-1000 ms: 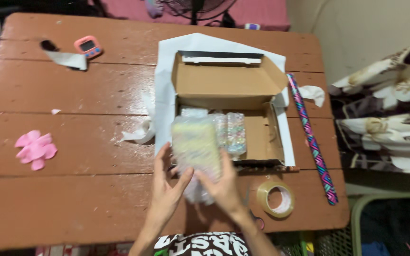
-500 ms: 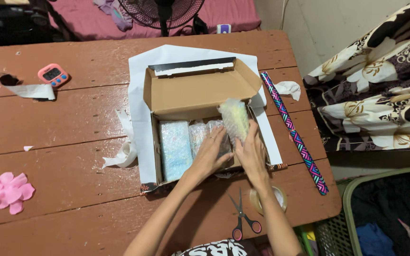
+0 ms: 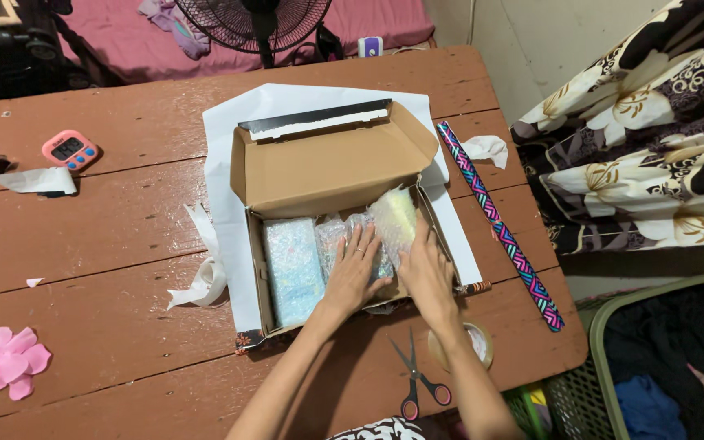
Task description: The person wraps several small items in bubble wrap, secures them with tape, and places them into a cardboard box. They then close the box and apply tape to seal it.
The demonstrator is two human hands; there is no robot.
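An open cardboard box (image 3: 332,171) is seen on a sheet of white paper (image 3: 222,175) spread over a worn red-brown wooden table (image 3: 99,244), its lid flap stood up at the far side. Three bubble-wrapped bundles are packed side by side within: a pale blue bundle (image 3: 292,269) against the left wall, a middle bundle (image 3: 337,240) largely covered by a hand, and a yellowish bundle (image 3: 394,218) tilted against the right wall. Little free room is left inside the box, apart from a strip of bare cardboard by the right wall.

The left hand (image 3: 354,273) is laid flat on the middle bundle, fingers spread and extended, gripping nothing. The right hand (image 3: 427,273) is pressed against the near end of the yellowish bundle, fingers apparently straight rather than curled, though its fingertips are partly hidden. Both forearms are reached in from the near table edge.

Black-handled scissors (image 3: 415,379) and a roll of clear tape (image 3: 462,346) are found near the front edge, just beside the right forearm. A roll of patterned gift wrap (image 3: 499,224) lies diagonally right of the box. Open tabletop is left on the left side, where a pink flower (image 3: 8,361) and a pink timer (image 3: 69,150) sit well apart.
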